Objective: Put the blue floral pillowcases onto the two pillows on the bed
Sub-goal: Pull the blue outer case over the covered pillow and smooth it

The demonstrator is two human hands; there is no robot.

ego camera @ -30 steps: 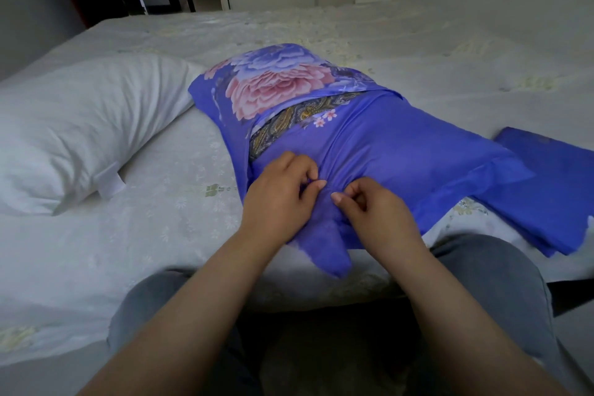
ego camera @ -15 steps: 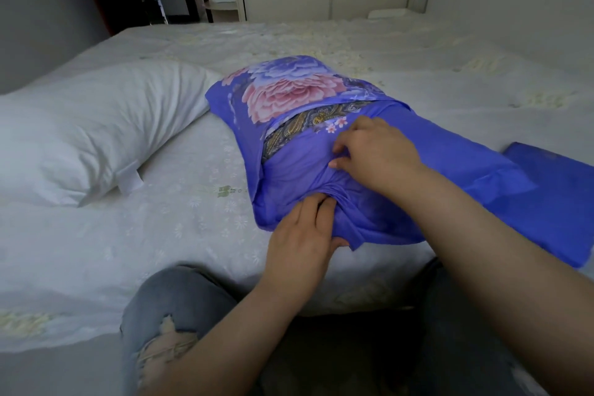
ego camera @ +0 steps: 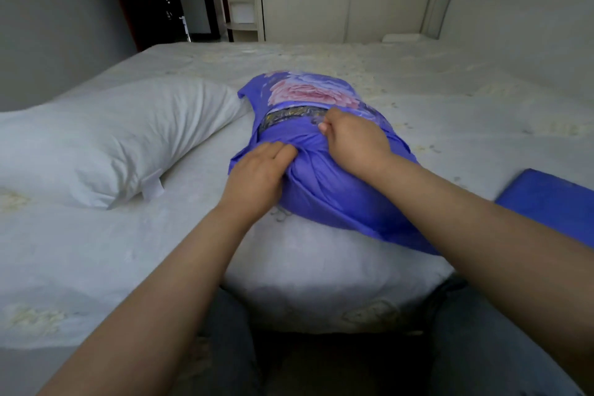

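Count of things on the bed

Two pillows, one bare; two blue pillowcases, one folded; two hands.

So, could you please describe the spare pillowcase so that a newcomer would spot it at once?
Start at the bed. Right of the half-covered pillow that both hands work on, the spare pillowcase lies flat at the picture's right edge. It alone is flat, plain blue and unstuffed.
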